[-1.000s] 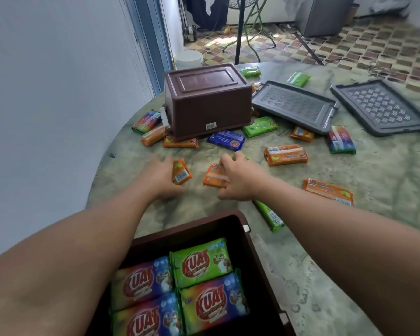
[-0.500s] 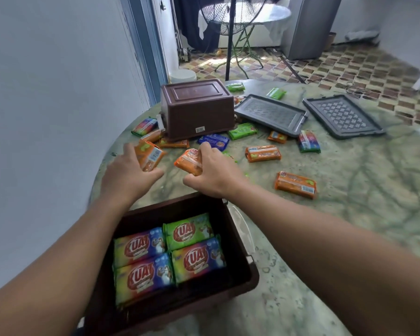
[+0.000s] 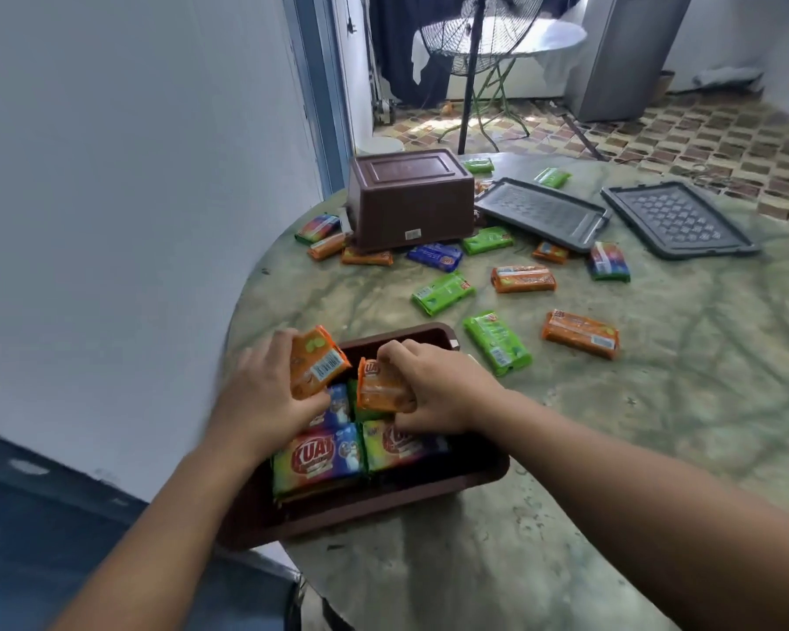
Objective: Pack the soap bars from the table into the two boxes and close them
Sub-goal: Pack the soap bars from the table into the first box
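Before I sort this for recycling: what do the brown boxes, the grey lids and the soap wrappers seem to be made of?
Upturned brown box: seemingly moulded plastic, matte, ribbed base panel. Grey patterned lids: likely plastic, embossed grid. Orange soap bar wrapper: glossy printed film, probably plastic; crimped ends, sheen.

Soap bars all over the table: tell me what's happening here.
A person is packing soap. The left hand grips one orange bar, the right hand another orange bar, both over the open brown box, which already holds bars. More bars lie loose on the table. The second box sits upside down, both lids off.
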`<state>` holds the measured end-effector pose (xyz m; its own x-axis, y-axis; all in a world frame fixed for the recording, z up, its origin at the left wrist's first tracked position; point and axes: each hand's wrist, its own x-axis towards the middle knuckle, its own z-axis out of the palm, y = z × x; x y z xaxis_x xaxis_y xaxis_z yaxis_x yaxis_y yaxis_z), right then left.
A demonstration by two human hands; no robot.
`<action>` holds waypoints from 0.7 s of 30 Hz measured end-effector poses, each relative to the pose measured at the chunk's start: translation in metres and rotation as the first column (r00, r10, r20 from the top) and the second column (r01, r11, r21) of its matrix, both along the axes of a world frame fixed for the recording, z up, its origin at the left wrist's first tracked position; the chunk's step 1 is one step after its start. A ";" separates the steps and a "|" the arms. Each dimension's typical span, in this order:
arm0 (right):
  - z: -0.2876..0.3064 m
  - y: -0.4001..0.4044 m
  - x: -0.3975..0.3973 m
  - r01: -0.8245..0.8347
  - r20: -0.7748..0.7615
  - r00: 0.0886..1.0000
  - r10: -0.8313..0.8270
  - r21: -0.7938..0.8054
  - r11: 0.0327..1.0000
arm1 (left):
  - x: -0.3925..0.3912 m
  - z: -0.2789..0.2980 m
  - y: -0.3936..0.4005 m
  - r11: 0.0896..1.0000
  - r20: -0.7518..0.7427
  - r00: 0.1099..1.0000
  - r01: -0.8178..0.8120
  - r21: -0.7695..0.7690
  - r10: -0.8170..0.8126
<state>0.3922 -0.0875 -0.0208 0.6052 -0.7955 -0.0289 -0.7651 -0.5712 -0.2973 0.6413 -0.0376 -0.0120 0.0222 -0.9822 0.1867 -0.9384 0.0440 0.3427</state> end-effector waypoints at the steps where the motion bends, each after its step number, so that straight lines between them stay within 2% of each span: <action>1: -0.001 -0.001 0.001 0.000 -0.019 1.000 0.000 -0.011 1.000 | 0.004 -0.005 0.003 0.999 -0.011 1.000 0.025 0.029 -0.024; 3: -0.002 -0.002 0.001 0.014 -0.029 0.999 -0.015 -0.034 0.999 | 0.009 -0.014 0.009 0.996 0.003 0.998 0.058 0.070 -0.058; 7: -0.007 -0.001 0.001 0.021 -0.058 0.998 -0.024 -0.063 0.998 | 0.009 -0.026 0.014 0.992 0.142 0.983 0.105 0.068 -0.113; 15: -0.010 -0.002 0.002 0.013 -0.114 0.993 -0.023 -0.089 0.996 | 0.012 -0.030 0.013 0.986 0.176 0.972 0.141 0.091 -0.156; 21: -0.010 -0.006 0.004 -0.028 -0.148 0.989 0.018 -0.067 0.997 | 0.012 -0.027 0.015 0.987 0.052 0.985 0.162 0.010 -0.162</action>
<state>0.3961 -0.0937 -0.0303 0.6166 -0.7846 -0.0649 -0.7839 -0.6044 -0.1420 0.6537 -0.0224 -0.0388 -0.1468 -0.9731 0.1777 -0.9359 0.1948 0.2937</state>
